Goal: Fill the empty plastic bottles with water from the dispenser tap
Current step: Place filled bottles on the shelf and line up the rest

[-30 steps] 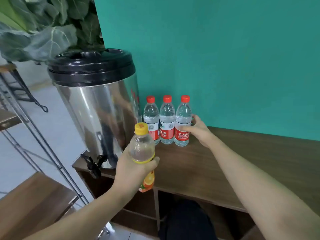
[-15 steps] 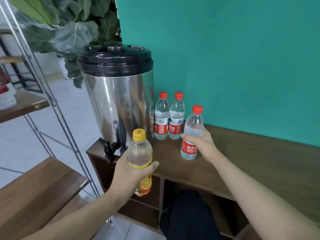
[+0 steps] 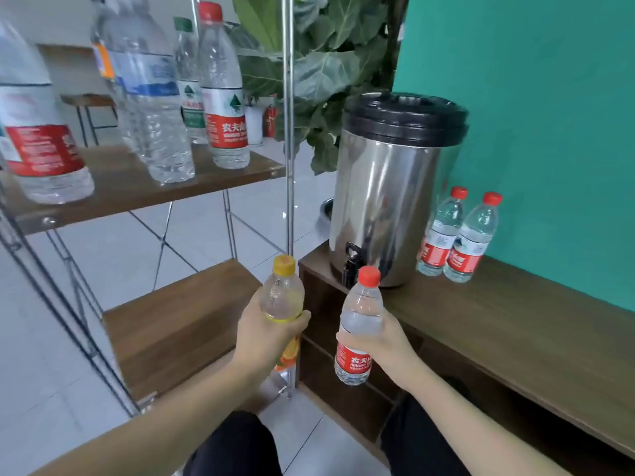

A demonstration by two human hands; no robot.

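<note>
My left hand [image 3: 266, 334] grips a yellow-capped bottle [image 3: 283, 297] with an orange label, held upright in front of the cabinet's left end. My right hand [image 3: 383, 336] grips a red-capped, red-labelled water bottle [image 3: 360, 324], capped and upright, just below the dispenser's black tap [image 3: 351, 262]. The steel dispenser [image 3: 388, 204] with a black lid stands at the left end of the wooden cabinet top [image 3: 498, 321]. Two more red-capped bottles [image 3: 457, 238] stand right of it against the teal wall.
A metal-framed shelf unit stands at left; its upper wooden shelf [image 3: 137, 187] carries several plastic bottles [image 3: 223, 94]. A lower shelf [image 3: 178, 324] sits beside the cabinet. A large-leafed plant [image 3: 319, 63] rises behind the dispenser. Tiled floor lies below.
My right hand lifted the red-capped bottle off the cabinet and brought it forward beside the yellow-capped one. My view swung left, bringing the shelf of bottles into sight.
</note>
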